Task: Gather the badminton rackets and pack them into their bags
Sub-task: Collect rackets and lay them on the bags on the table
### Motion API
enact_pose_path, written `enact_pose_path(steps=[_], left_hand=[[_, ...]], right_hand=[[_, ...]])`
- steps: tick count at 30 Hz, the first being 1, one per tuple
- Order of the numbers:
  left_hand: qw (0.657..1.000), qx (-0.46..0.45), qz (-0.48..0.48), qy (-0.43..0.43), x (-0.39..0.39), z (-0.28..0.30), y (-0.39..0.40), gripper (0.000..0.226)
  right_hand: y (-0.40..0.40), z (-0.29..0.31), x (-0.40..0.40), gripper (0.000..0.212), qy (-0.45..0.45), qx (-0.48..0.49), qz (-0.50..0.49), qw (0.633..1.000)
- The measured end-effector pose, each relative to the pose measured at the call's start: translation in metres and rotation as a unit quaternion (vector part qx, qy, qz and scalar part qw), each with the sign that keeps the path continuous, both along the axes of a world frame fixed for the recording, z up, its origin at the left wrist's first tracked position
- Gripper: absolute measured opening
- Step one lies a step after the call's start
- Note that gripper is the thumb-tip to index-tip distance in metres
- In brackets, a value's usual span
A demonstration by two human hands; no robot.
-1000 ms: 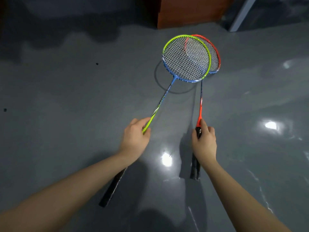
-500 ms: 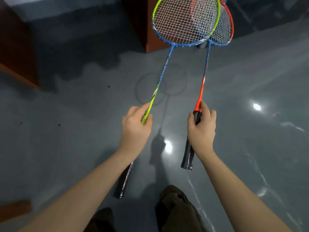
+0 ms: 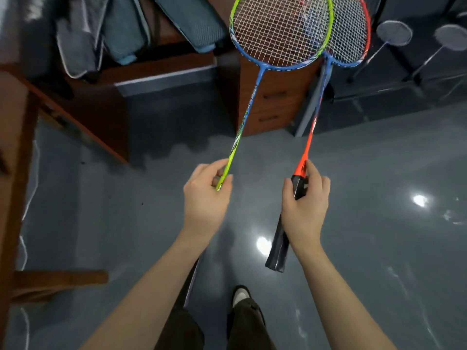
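A glossy grey floor (image 3: pixel 379 173) is reflecting bright spots of ceiling light (image 3: pixel 420 200). A brown wooden table (image 3: pixel 161 69) is standing at the back, with a drawer cabinet (image 3: pixel 273 104) beside it. A wooden piece of furniture (image 3: pixel 15 152) is filling the left edge.

Dim indoor light. The glossy grey floor (image 3: pixel 379 198) throws back 2 bright glare spots, one beside the black racket handle (image 3: pixel 278 248), one further right of it. Bags (image 3: pixel 121 34) above the floor smear with motion blur; edges bend from wide-angle distortion.
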State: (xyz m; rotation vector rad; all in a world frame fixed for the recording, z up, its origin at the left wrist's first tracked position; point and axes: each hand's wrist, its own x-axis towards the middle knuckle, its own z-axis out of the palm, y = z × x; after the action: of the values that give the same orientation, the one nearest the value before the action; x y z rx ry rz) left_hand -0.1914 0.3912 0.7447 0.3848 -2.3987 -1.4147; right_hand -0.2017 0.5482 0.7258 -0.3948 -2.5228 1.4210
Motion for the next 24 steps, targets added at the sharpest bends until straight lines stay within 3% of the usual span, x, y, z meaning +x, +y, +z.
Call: enact_pose_path(steps=[6,11,24], left_hand=[[0.998,-0.003,0.049,0.025,-0.027,0.066,-0.016,0.029],[0.995,-0.035,0.086,0.044,-0.079,0.082,-0.048,0.028],[0.987,-0.040,0.127,0.090,-0.306,0.102,-0.160,0.028]], right_hand=[[-0.008,0.054,-0.037,0.047,0.034,-0.010,0.064,0.997],[-0.035,0.072,-0.102,0.049,0.051,-0.001,0.110,0.993],[-0.133,0.093,-0.345,0.047,0.073,0.098,0.145,0.982]])
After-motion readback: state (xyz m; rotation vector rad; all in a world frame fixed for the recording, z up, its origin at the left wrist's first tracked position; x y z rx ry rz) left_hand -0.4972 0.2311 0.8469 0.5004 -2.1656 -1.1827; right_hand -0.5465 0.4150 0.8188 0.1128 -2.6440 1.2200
